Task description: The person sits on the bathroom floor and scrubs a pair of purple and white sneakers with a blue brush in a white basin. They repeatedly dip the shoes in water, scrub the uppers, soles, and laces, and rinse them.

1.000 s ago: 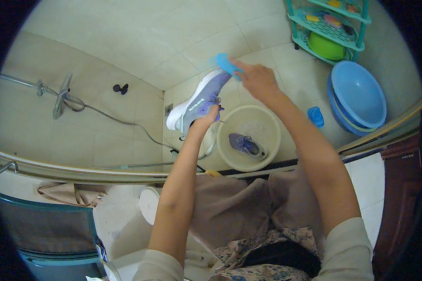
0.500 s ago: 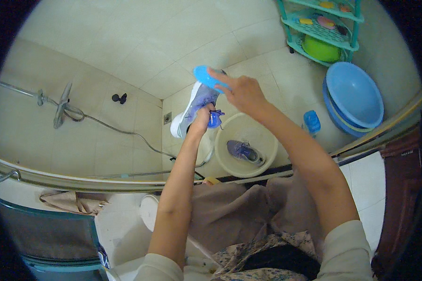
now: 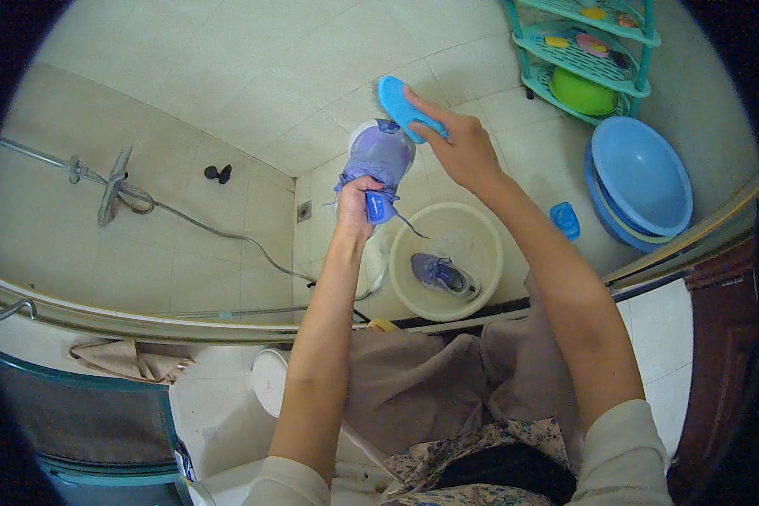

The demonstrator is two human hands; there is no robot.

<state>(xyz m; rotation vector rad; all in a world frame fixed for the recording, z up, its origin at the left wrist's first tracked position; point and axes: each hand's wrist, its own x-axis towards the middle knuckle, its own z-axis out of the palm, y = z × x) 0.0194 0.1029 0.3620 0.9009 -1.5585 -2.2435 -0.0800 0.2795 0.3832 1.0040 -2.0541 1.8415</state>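
Observation:
My left hand (image 3: 358, 205) grips a purple sneaker (image 3: 384, 156) by its opening, toe pointing away from me, with the blue tongue and a dangling lace beside my fingers. In my right hand (image 3: 466, 150) is a light blue scrub brush (image 3: 403, 108), held by its back. The bristles face left, by the sneaker's toe; whether they touch it I cannot tell. Below, a second purple sneaker (image 3: 440, 274) lies in a cream basin (image 3: 399, 287) on the floor.
Blue basins (image 3: 639, 173) lean by the right wall, with a small blue plastic item (image 3: 565, 221) nearby. A green corner rack (image 3: 582, 59) holds small things and a green bowl (image 3: 584, 91). At left hang a shower handset (image 3: 114, 187) and hose (image 3: 228, 243); a raised sill (image 3: 228, 331) runs before me.
The sneaker has turned from its side so its upper faces me. My right hand has lifted the brush off the shoe's toe, slightly up and to the right.

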